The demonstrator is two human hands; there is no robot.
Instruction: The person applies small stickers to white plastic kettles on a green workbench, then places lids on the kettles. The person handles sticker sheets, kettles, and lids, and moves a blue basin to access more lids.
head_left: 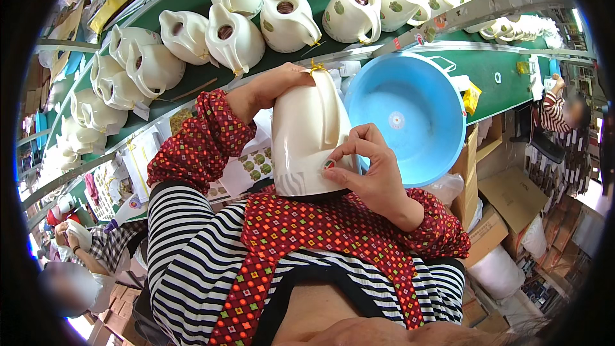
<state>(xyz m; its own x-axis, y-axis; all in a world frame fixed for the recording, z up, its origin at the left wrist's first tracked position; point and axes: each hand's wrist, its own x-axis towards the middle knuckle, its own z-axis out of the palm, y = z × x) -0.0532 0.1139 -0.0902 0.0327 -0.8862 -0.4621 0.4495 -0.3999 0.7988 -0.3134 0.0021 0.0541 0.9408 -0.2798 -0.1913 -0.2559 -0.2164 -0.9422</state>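
Note:
A cream-white jug (298, 131) rests tilted on my lap, its dark base toward me and its handle facing up. My left hand (282, 83) is closed around its far end, near a yellow tie; some of the fingers are hidden behind the jug. Near the base, my right hand (381, 170) pinches thumb and forefinger by a small round red-and-green sticker (330, 164), against the jug's side. Grey striped markings (291, 184) show on the jug left of it. Sheets of green-patterned decals (256, 163) lie beyond my lap, left of the jug.
A large blue basin (410, 115) stands just right of the jug. Many similar jugs (234, 41) line the green conveyor (333, 57) behind a metal rail. Cardboard boxes (512, 198) are at right. Other people sit at far left (96, 253) and far right (557, 112).

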